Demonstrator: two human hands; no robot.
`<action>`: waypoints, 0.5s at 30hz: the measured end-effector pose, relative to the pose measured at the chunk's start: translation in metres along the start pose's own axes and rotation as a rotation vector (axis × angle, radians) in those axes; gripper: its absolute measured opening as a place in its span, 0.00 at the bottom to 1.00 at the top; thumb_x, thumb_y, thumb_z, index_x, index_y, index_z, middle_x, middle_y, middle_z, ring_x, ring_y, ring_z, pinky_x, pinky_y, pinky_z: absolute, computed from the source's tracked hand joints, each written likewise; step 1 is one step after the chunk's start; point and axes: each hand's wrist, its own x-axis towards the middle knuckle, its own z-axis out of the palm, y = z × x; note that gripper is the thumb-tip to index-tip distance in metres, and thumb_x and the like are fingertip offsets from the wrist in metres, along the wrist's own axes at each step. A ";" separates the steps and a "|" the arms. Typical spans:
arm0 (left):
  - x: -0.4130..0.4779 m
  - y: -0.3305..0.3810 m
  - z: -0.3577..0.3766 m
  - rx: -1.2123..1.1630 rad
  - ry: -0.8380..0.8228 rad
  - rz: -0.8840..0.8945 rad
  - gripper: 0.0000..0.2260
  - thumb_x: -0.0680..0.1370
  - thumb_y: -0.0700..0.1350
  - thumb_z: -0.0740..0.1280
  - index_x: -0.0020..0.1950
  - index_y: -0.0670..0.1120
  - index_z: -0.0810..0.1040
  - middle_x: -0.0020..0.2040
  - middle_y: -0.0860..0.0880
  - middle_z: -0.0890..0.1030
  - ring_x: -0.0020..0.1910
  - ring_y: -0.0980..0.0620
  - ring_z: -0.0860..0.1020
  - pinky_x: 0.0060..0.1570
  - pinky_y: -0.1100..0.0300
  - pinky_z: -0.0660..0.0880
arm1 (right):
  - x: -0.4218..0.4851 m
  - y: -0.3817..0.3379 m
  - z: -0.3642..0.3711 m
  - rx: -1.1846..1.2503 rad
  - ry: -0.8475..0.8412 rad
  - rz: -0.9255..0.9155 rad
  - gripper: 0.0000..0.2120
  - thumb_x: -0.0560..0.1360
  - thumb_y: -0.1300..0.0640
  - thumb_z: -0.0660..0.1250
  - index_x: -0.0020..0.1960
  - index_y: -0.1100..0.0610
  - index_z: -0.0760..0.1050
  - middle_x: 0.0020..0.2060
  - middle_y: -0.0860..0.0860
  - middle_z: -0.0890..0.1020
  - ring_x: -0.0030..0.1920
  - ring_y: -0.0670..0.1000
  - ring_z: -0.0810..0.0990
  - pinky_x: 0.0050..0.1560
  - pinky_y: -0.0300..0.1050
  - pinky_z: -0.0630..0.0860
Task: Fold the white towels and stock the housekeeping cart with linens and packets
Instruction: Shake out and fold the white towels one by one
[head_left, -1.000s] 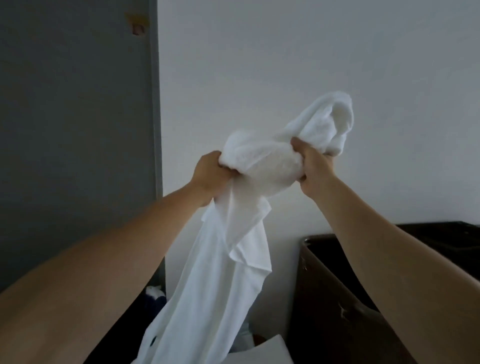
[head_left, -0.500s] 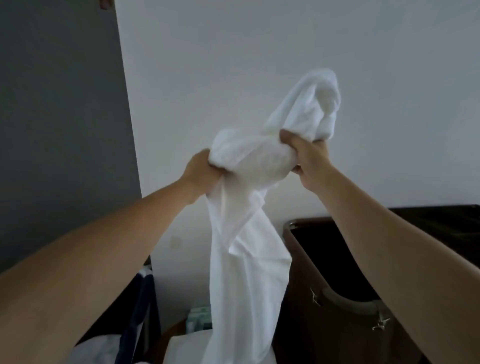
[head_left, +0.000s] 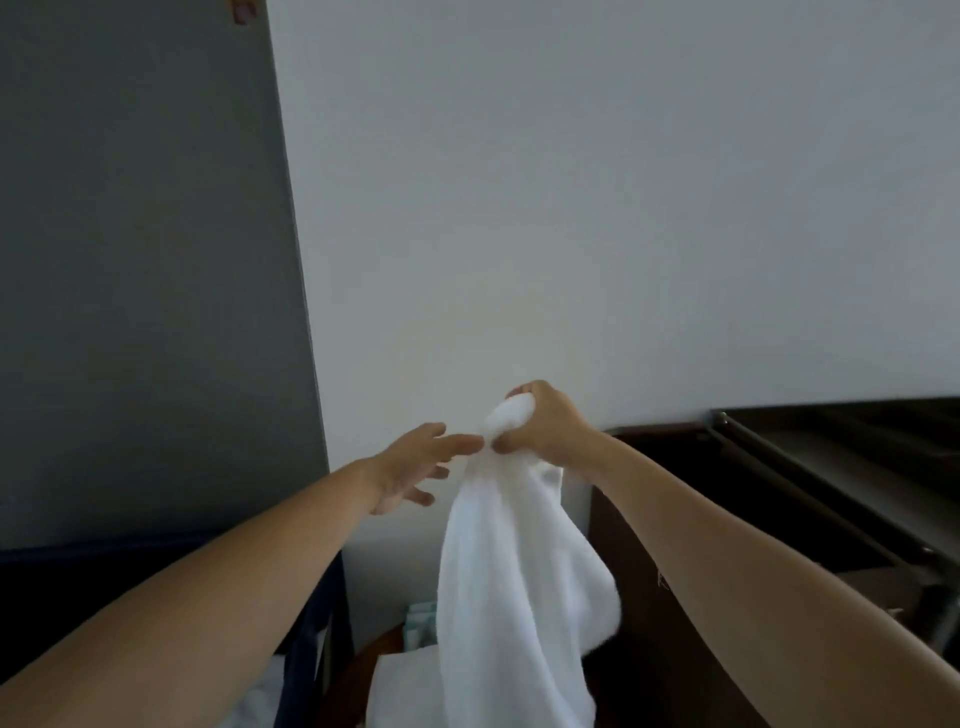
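A white towel (head_left: 514, 571) hangs bunched from my right hand (head_left: 540, 423), which grips its top end in front of the wall. My left hand (head_left: 415, 462) is just left of the towel, fingers straight and spread, its fingertips touching the cloth near my right hand. The towel's lower end runs out of the bottom of the frame. The dark housekeeping cart (head_left: 779, 467) stands to the right, below my right forearm.
A grey door or panel (head_left: 145, 260) fills the left, a white wall (head_left: 597, 208) the middle. Below hang a dark blue bag frame (head_left: 306, 639), more white linen (head_left: 400, 691) and a pale green packet (head_left: 421, 623).
Both hands came down with the towel. My left hand let go of the bunched cloth and opened; the upper tail that stood above my right hand is gone.
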 end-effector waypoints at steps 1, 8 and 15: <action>0.001 0.000 -0.001 0.033 0.033 0.032 0.46 0.69 0.58 0.77 0.80 0.52 0.56 0.75 0.47 0.68 0.69 0.46 0.70 0.63 0.47 0.72 | -0.001 -0.005 -0.002 -0.019 -0.003 -0.041 0.22 0.67 0.63 0.76 0.56 0.50 0.71 0.48 0.44 0.74 0.47 0.46 0.76 0.38 0.37 0.73; -0.008 0.011 0.021 0.165 -0.271 0.207 0.25 0.74 0.45 0.76 0.69 0.52 0.74 0.62 0.51 0.82 0.62 0.51 0.79 0.66 0.48 0.74 | -0.011 -0.028 -0.007 0.114 -0.023 -0.259 0.16 0.69 0.69 0.72 0.46 0.48 0.77 0.41 0.44 0.80 0.40 0.40 0.78 0.38 0.31 0.74; -0.010 0.043 0.007 -0.194 -0.025 0.322 0.16 0.76 0.38 0.70 0.63 0.42 0.79 0.57 0.42 0.84 0.58 0.41 0.82 0.62 0.40 0.76 | -0.014 -0.004 -0.036 0.465 -0.031 -0.019 0.23 0.75 0.45 0.70 0.68 0.50 0.74 0.60 0.48 0.81 0.62 0.49 0.77 0.58 0.50 0.75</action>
